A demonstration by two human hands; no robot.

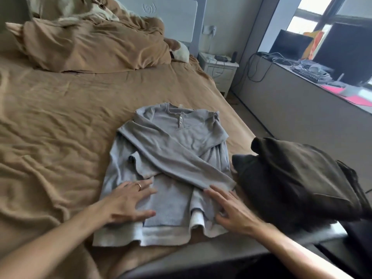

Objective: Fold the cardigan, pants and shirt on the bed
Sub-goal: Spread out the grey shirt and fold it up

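Both hands lie released on the cloth, and neither one grasps anything. The left hand [128,200] rests flat on the lower left part of the grey shirt [177,133], with the fingers straight and spread; we see a thin ring [139,186] on one finger. The right hand [229,210] rests on the lower right part of the same shirt, with the fingers also spread and only a little bent, touching the cloth near the hem. This hand is somewhat blurred, but we see no fold of cloth pinched in it.

The shirt lies front side up on the brown sheet [60,127] of the bed, close to the near edge, with the collar away from us. One long sleeve [181,158] is laid across the body, from the upper left down to the lower right, and its cuff ends just beside the right hand. Two small buttons [180,120] show below the collar.

Just to the right of the shirt, at the edge of the bed, lies a pile of dark clothes [291,178], an olive-brown piece on top of a darker one. We cannot tell which garments they are.

Further away a crumpled brown duvet [90,45] lies near the headboard [177,19]. A white nightstand [219,73] stands beside the bed.
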